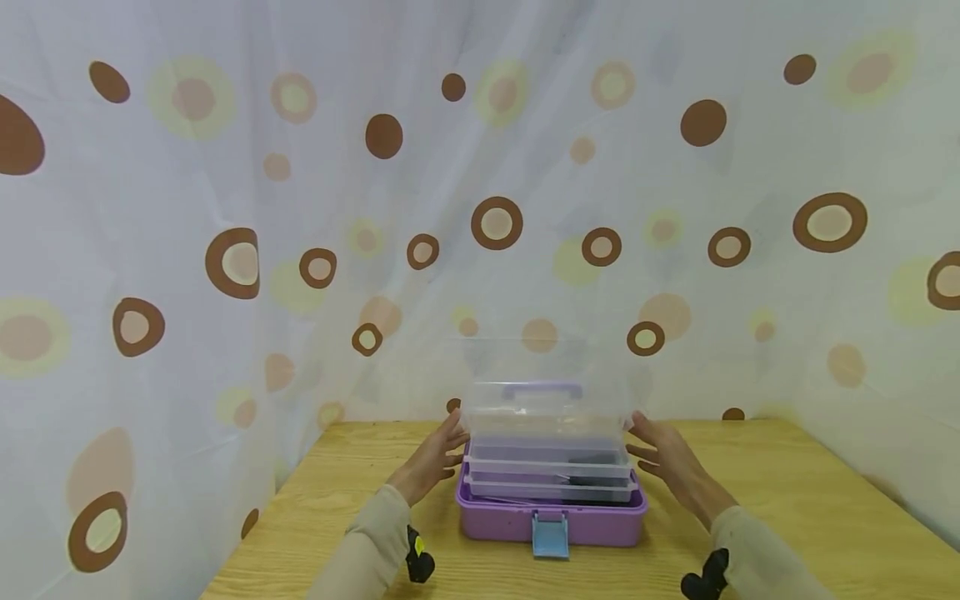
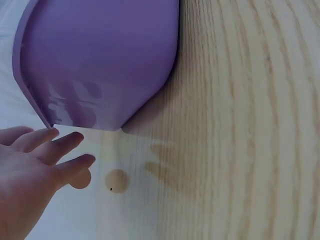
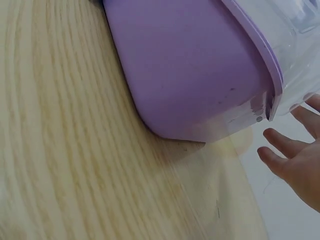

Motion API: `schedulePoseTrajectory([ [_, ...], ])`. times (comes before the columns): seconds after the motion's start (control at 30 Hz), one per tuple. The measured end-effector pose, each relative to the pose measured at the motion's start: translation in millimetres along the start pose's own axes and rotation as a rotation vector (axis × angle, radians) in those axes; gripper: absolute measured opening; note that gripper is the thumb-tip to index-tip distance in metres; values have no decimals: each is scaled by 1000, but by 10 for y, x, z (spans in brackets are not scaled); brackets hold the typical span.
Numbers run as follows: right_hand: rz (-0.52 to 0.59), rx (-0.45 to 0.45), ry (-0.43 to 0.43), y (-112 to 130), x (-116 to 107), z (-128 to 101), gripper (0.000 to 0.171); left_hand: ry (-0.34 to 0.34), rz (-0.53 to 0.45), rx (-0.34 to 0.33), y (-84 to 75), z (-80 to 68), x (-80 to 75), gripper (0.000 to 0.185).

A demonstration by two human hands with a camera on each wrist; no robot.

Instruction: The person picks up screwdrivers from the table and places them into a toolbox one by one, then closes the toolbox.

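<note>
A purple storage box sits on the wooden table with its clear lid raised upright at the back. Clear tiered trays show inside it. My left hand is at the lid's left side and my right hand at its right side, both with fingers straight and spread. Their fingertips reach the lid's edges; I cannot tell whether they touch. The left wrist view shows the left hand just beside the box's purple wall. In the right wrist view, the right hand hovers by the clear lid.
A blue latch hangs open at the box's front. The lid carries a purple handle. A dotted white curtain closes in the table on the back, left and right. Bare wood lies around the box.
</note>
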State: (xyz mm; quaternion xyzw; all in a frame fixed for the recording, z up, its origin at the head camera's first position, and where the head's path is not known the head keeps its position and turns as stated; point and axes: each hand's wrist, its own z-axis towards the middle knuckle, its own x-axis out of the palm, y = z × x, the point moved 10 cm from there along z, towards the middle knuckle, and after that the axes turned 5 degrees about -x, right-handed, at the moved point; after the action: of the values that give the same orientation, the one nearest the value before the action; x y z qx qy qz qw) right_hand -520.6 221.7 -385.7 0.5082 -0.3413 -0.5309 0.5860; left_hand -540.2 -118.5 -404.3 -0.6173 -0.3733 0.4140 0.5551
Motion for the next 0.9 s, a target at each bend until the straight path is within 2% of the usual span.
schedulePoseTrajectory([
  [0.27,97,14,139,-88,116,-79,82,110,-156,4,79,-30,44,96],
  [0.4,145,9,239,-162,168,-113,68,171,-182,11,120,-56,71,81],
  [0.53,249,0,286,-250,165,-144,51,237,-179,12,153,-95,103,71],
  [0.7,354,-27,374,-326,195,-191,35,287,-200,-14,207,-146,86,77],
  [0.8,390,-50,423,-326,210,-228,36,305,-218,-24,230,-157,64,83],
  [0.9,383,-45,429,-326,198,-253,40,318,-222,-23,232,-140,50,86],
])
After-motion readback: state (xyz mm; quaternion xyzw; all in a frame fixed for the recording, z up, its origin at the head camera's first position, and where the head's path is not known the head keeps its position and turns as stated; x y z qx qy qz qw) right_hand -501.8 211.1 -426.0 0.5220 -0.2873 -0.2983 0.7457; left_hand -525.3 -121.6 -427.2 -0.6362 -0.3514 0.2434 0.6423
